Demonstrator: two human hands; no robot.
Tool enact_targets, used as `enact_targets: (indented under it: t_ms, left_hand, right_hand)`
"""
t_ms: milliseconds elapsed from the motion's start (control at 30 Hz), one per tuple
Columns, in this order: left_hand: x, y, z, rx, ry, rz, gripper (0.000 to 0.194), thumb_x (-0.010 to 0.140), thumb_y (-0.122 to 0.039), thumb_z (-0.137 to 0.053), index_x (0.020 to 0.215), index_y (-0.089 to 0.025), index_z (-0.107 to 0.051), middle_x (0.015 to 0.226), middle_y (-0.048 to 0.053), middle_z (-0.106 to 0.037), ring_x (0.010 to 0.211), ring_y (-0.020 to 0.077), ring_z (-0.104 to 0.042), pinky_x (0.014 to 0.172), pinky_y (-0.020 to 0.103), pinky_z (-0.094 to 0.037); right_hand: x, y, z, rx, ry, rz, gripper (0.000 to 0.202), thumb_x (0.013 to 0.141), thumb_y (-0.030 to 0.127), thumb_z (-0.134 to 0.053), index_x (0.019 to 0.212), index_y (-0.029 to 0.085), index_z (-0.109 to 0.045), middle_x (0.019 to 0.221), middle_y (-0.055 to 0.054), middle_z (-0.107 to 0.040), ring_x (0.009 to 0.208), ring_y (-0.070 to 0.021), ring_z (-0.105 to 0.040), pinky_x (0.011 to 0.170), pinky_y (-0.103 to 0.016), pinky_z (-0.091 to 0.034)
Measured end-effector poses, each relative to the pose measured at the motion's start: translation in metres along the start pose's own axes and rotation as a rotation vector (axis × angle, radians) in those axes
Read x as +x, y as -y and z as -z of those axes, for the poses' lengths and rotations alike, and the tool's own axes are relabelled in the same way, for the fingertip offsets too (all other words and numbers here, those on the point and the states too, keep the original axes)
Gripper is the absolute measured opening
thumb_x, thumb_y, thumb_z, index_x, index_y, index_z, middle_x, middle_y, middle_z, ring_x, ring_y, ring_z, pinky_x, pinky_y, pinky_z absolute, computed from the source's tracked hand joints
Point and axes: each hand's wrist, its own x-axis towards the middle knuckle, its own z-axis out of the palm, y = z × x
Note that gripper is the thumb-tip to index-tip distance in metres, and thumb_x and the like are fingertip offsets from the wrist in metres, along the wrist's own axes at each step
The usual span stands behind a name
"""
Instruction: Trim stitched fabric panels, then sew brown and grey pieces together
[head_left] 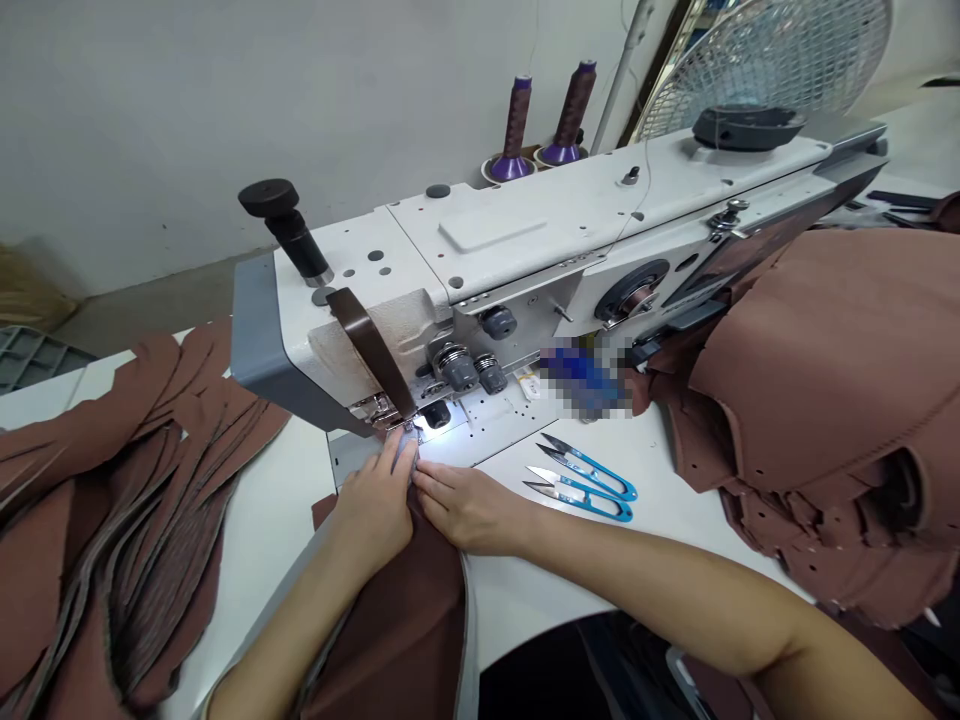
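Under the needle area of a white sewing machine (360,240), a long brown piece of material (405,620) with a grey underside runs toward me. My left hand (375,500) presses on its edge near the presser foot, fingers extended forward. Just right of it, my right hand (469,505) holds the same edge with its fingers together, the fingertips close to the left hand's. A small lamp lights the metal plate beside the fingers. Two blue-handled thread snips (592,500) lie to the right of my right hand.
Brown cut pieces (150,520) are heaped on the left of the white table (251,490). A larger brown stack (840,380) stands at the right. Behind the machine are two thread cones (516,125) and a fan (780,60).
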Motion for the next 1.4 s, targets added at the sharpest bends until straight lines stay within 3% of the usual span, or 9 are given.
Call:
enact_targets:
  t_ms: [200, 367, 600, 767, 900, 1167, 1300, 1400]
  left_hand:
    - [0.001, 0.0, 0.0, -0.022, -0.007, 0.0, 0.066, 0.076, -0.006, -0.04, 0.141, -0.015, -0.036, 0.153, 0.011, -0.027, 0.121, 0.0302, -0.05, 0.093, 0.044, -0.046]
    - [-0.004, 0.004, -0.004, -0.09, -0.032, -0.032, 0.064, 0.075, -0.005, -0.042, 0.139, -0.013, -0.038, 0.153, 0.013, -0.024, 0.13, 0.0288, -0.041, 0.1, 0.042, -0.043]
    - [-0.009, 0.003, -0.011, -0.037, -0.084, -0.016, 0.057, 0.078, -0.004, -0.039, 0.134, -0.014, -0.046, 0.148, 0.015, -0.033, 0.131, 0.0287, -0.04, 0.102, 0.043, -0.042]
    - [-0.007, -0.001, -0.008, -0.005, -0.021, 0.008, 0.058, 0.079, -0.004, -0.038, 0.136, -0.013, -0.044, 0.15, 0.016, -0.031, 0.13, 0.0303, -0.041, 0.099, 0.044, -0.043]
    - [-0.007, -0.006, -0.003, 0.008, 0.023, 0.04, 0.057, 0.082, -0.005, -0.035, 0.137, -0.014, -0.043, 0.151, 0.016, -0.028, 0.127, 0.0318, -0.044, 0.094, 0.045, -0.046]
    - [-0.002, -0.013, -0.001, 0.026, -0.01, 0.063, 0.06, 0.081, -0.004, -0.035, 0.14, -0.015, -0.038, 0.15, 0.016, -0.03, 0.118, 0.0301, -0.05, 0.09, 0.044, -0.047]
    - [-0.003, -0.012, 0.001, 0.008, -0.045, 0.095, 0.055, 0.083, -0.006, -0.036, 0.137, -0.016, -0.042, 0.147, 0.016, -0.033, 0.12, 0.0299, -0.048, 0.089, 0.042, -0.047]
    - [-0.009, -0.011, 0.008, 0.032, 0.003, 0.137, 0.051, 0.085, -0.007, -0.034, 0.134, -0.017, -0.046, 0.133, 0.017, -0.045, 0.111, 0.0283, -0.054, 0.083, 0.039, -0.05]
  right_hand:
    - [-0.001, -0.002, -0.001, -0.017, 0.013, -0.002, 0.026, 0.093, 0.01, -0.039, 0.098, 0.001, -0.062, 0.111, -0.02, -0.065, 0.108, -0.0243, -0.06, 0.106, -0.039, -0.041]
    - [-0.002, 0.0, 0.006, 0.008, 0.025, 0.032, 0.025, 0.093, 0.013, -0.042, 0.101, 0.001, -0.062, 0.109, -0.021, -0.064, 0.111, -0.0273, -0.057, 0.102, -0.042, -0.042]
    - [-0.005, 0.004, 0.009, 0.048, 0.017, 0.032, 0.024, 0.093, 0.011, -0.04, 0.092, 0.003, -0.063, 0.096, -0.018, -0.066, 0.093, -0.0224, -0.062, 0.088, -0.036, -0.049]
    - [-0.004, 0.003, 0.008, 0.061, -0.022, 0.019, 0.024, 0.092, 0.011, -0.04, 0.092, 0.003, -0.063, 0.094, -0.017, -0.066, 0.092, -0.0228, -0.062, 0.085, -0.035, -0.049]
    - [-0.005, 0.003, 0.008, 0.053, 0.021, 0.019, 0.025, 0.093, 0.011, -0.039, 0.089, 0.006, -0.063, 0.093, -0.017, -0.066, 0.092, -0.0212, -0.061, 0.085, -0.034, -0.049]
    - [-0.005, -0.002, 0.006, 0.017, 0.036, 0.004, 0.025, 0.093, 0.011, -0.039, 0.085, 0.006, -0.063, 0.092, -0.017, -0.066, 0.094, -0.0224, -0.061, 0.091, -0.037, -0.048]
    - [-0.004, -0.003, 0.008, 0.03, 0.06, 0.007, 0.027, 0.093, 0.011, -0.038, 0.083, 0.006, -0.062, 0.088, -0.015, -0.065, 0.087, -0.0213, -0.06, 0.087, -0.036, -0.049]
    - [-0.004, 0.0, 0.01, 0.046, 0.074, -0.012, 0.026, 0.092, 0.01, -0.039, 0.079, 0.008, -0.061, 0.081, -0.013, -0.064, 0.078, -0.02, -0.059, 0.077, -0.035, -0.05]
